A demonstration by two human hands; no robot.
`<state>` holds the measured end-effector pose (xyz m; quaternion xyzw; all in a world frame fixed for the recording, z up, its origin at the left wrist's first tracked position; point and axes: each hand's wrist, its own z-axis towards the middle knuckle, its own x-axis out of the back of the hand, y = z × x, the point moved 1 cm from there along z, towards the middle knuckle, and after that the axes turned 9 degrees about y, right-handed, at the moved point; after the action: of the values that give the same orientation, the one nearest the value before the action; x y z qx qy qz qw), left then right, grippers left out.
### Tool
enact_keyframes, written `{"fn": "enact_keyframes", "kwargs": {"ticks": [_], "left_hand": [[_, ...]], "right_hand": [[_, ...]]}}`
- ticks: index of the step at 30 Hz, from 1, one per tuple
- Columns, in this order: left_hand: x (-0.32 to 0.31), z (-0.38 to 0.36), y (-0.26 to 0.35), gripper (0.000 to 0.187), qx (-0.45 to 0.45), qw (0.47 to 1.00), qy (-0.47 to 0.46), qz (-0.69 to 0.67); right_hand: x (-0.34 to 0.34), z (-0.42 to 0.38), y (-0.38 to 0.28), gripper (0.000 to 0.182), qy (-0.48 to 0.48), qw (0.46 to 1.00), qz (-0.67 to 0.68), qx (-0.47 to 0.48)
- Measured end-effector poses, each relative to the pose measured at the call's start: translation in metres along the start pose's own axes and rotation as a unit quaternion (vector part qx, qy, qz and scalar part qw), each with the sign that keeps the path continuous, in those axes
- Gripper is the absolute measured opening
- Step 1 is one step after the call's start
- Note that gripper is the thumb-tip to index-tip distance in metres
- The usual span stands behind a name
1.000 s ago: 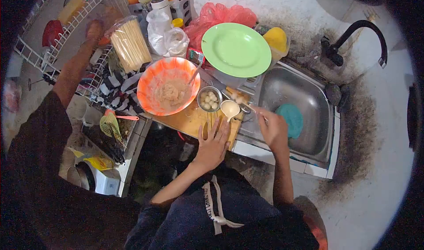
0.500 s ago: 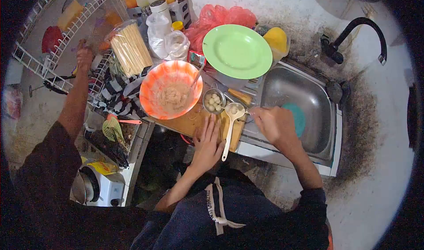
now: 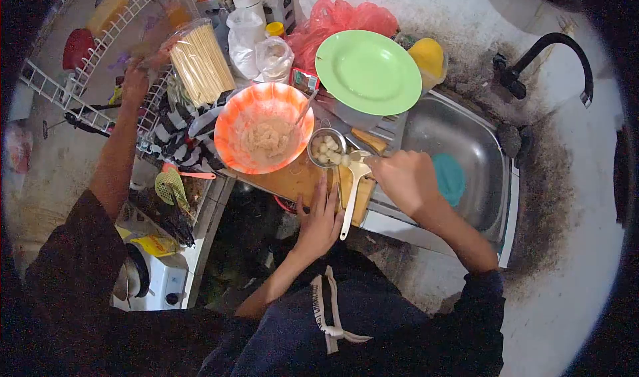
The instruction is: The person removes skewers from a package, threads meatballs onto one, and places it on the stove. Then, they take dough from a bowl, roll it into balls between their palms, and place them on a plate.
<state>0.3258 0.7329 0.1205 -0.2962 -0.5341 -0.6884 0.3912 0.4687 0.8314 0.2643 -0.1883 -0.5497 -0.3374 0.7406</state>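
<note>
My left hand (image 3: 319,220) lies with fingers stretched out at the edge of the wooden board (image 3: 286,185), just below a small metal bowl (image 3: 328,132) of pale round balls (image 3: 325,149). Beside its fingertips rests a cream ladle (image 3: 350,200), handle toward me. One ball sits between the bowl and the ladle's head. My right hand (image 3: 407,183) is closed in a pinch at the ladle's head; what its fingers hold is hidden. An orange-and-white bowl (image 3: 226,134) with a beige mixture (image 3: 268,137) and a spoon stands left of the metal bowl.
A green plate (image 3: 369,71) stands behind the board, and the sink (image 3: 466,121) with its black tap (image 3: 552,41) is at right. At left, another person's hand (image 3: 135,84) reaches toward the white dish rack (image 3: 83,77). Skewers (image 3: 203,64) lie nearby in plastic.
The balls that lay in the ladle's head have shifted left to the metal bowl's edge and into it. My right hand has moved slightly left over the ladle. The view has shifted a little.
</note>
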Motion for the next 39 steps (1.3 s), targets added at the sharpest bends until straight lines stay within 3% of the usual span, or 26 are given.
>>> {"fn": "enact_keyframes", "kwargs": {"ticks": [15,17,18,20,23,27,29,33,39], "left_hand": [[-0.009,0.001,-0.002,0.052,-0.026,0.995,0.011,0.098],[-0.030,-0.002,-0.017,0.052,0.027,0.994,0.016,-0.104],[-0.027,-0.003,-0.014,0.052,0.026,0.994,0.018,-0.104],[-0.017,-0.003,-0.003,0.053,-0.039,0.978,-0.034,0.201],[-0.011,0.000,-0.001,0.054,-0.041,0.980,-0.043,0.191],[-0.004,0.002,0.002,0.057,-0.001,0.992,-0.033,0.122],[0.000,0.004,0.005,0.060,0.037,0.999,-0.010,0.014],[0.007,0.005,0.014,0.062,0.009,1.000,-0.007,0.013],[0.001,0.005,0.020,0.059,-0.054,0.995,-0.021,0.084]], "right_hand": [[-0.014,0.027,0.000,0.007,0.015,0.996,0.034,0.083],[-0.019,0.017,0.008,0.011,-0.048,0.998,0.008,0.045],[-0.021,0.011,0.010,0.011,-0.047,0.998,0.007,0.046],[-0.021,-0.006,0.017,0.015,0.029,0.988,0.143,-0.054],[-0.019,-0.031,0.023,0.018,0.050,0.960,0.242,-0.132],[-0.010,-0.065,0.024,0.020,0.042,0.954,0.211,-0.211],[0.002,-0.078,0.024,0.021,0.025,0.942,0.170,-0.288],[0.010,-0.092,0.020,0.020,0.028,0.932,0.136,-0.335],[0.002,-0.093,0.024,0.019,0.004,0.949,0.073,-0.306]]}}
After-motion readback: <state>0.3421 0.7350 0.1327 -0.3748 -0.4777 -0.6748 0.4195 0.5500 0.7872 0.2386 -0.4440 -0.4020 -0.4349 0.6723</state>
